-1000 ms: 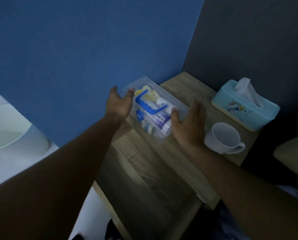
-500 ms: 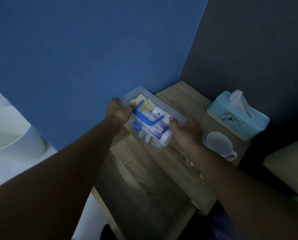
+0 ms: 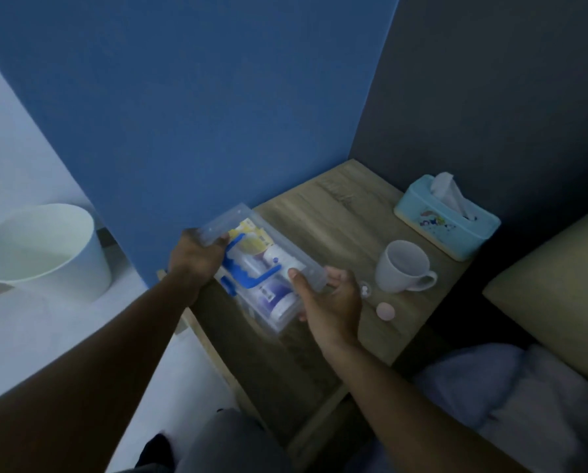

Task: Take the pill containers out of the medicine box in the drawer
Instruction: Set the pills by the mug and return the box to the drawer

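Note:
A clear plastic medicine box (image 3: 275, 319) with a blue handle (image 3: 248, 279) is held tilted over the left part of the wooden bedside table (image 3: 333, 206). My left hand (image 3: 197, 261) grips its far left end. My right hand (image 3: 333, 298) holds its right side, thumb on the lid. Through the lid I see pill containers: a white and purple bottle (image 3: 277, 297) and a yellow pack (image 3: 251, 242). The open drawer (image 3: 285, 367) lies below the box, its inside dark.
A white mug (image 3: 402, 271) and a light blue tissue box (image 3: 446, 227) stand on the table's right part. A small pink round item (image 3: 385, 311) and a small clear one (image 3: 365, 289) lie near the mug. A white bin (image 3: 43, 250) stands left; bedding (image 3: 524, 387) lies right.
Both hands closed on the medicine box and lifted it, tilting it toward me. The view shifted, bringing the bin and the bedding into sight.

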`<state>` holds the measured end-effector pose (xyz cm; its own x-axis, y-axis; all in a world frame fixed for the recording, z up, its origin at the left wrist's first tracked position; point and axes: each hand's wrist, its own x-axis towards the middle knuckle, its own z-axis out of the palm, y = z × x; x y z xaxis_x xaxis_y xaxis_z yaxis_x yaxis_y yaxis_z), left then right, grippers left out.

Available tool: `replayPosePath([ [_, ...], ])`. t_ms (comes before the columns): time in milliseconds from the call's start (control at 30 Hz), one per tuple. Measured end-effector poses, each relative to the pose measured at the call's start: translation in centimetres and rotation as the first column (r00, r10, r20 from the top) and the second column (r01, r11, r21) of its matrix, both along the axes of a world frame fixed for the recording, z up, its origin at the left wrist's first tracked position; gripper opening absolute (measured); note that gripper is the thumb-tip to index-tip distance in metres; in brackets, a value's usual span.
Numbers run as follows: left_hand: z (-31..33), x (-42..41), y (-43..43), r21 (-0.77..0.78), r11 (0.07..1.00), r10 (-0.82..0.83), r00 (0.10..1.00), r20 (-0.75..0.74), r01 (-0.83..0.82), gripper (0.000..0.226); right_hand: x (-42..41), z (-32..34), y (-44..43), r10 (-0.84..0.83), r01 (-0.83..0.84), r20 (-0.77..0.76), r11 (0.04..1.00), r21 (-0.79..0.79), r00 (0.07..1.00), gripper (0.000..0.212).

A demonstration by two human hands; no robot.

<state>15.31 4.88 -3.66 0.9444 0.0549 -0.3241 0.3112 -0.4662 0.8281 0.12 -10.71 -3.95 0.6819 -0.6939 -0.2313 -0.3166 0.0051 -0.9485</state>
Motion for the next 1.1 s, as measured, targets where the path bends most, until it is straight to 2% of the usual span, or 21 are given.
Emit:
replayPosePath([
  [100,-1.7,-2.3,1.3,-0.009,1.0,-0.019,0.997,-0.075,0.019,0.06,-2.1,-1.8,1.1,0.033,-0.036,-0.072,0.999,-0.034,0.997,0.071],
  [300,-5.7,-4.8,2.5,-0.077,0.991,-0.118,0.974,-0.194,0.105,0.055,-5.2,-6.2,2.0,0.053,-0.06,-0.17,0.998,-0.035,0.984,0.07],
  [567,-10.1,-4.4,1.2,-0.064,0.981,-0.19,0.97,-0.149,0.183,0.045,-5.6,-11.5,2.0,0.014,-0.027,-0.266,0.999,-0.047,0.964,0.068],
  [867,-14.0,-3.2,0.4,-0.063,0.978,-0.21,0.95,-0.23,0.2,0.038,-4.2,-14.4,1.2,-0.014,-0.001,-0.386,0.999,-0.037,0.923,0.064],
  [1100,-15.1,-3.4,0.5,-0.015,0.976,-0.216,0.954,-0.209,0.218,0.029,-4.4,-15.5,0.6,0.087,-0.122,-0.397,0.991,-0.063,0.913,0.061],
])
